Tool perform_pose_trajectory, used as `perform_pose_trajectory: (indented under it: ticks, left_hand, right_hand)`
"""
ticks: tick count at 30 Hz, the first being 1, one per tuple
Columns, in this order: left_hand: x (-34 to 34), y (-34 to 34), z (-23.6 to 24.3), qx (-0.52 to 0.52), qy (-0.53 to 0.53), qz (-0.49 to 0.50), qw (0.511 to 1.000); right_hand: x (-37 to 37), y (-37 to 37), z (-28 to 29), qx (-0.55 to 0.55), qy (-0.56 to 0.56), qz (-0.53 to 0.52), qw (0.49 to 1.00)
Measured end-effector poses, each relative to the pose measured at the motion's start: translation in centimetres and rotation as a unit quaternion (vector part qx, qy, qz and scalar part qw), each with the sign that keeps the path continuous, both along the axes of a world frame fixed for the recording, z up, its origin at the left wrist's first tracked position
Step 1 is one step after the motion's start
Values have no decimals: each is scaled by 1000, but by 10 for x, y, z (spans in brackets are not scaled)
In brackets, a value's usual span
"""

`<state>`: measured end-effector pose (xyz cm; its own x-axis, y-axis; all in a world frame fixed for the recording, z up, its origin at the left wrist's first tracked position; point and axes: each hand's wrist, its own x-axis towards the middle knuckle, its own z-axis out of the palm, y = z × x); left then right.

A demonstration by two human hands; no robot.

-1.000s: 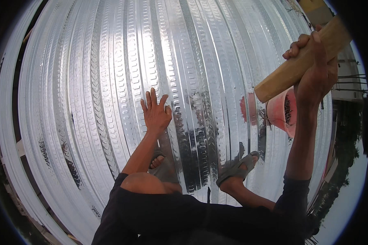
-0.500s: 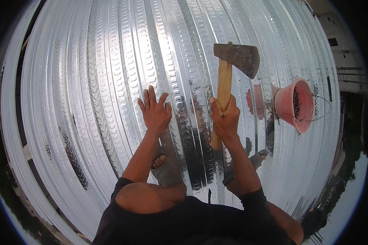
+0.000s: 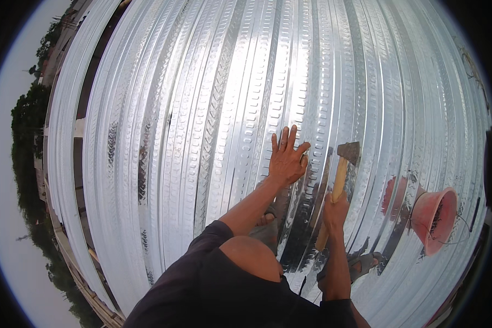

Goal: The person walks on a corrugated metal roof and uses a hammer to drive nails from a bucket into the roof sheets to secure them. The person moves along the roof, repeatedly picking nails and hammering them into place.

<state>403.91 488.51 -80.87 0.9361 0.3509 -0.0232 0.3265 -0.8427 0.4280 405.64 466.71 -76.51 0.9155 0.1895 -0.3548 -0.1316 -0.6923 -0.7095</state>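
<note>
Ribbed, embossed silver metal sheeting fills most of the head view. My left hand rests on it, fingers spread and holding nothing. Just right of that, my right hand grips the pale wooden handle of an axe-like tool, whose dark, broad metal head is low over the sheeting near my left fingertips; I cannot tell whether it touches. My sandalled feet are partly visible below, behind my arms.
A red bucket with dark thin pieces inside and a wire handle lies tipped on the sheeting at right. Long dark gaps run between strips at left. Beyond the sheeting's left edge are trees and building structures.
The tool has swung from high at the right down to beside my left hand. My left hand stays spread on the sheet. The view has turned, so the scene sits farther right.
</note>
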Motion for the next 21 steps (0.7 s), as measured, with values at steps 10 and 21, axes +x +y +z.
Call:
perform_pose_trajectory:
  ticks: [10, 21]
  left_hand:
    - [-11, -2, -9, 24, -4, 28, 999]
    - [1, -11, -8, 33, -14, 6, 999]
  right_hand:
    - [119, 1, 185, 330, -376, -166, 850]
    - [5, -19, -13, -23, -21, -22, 999]
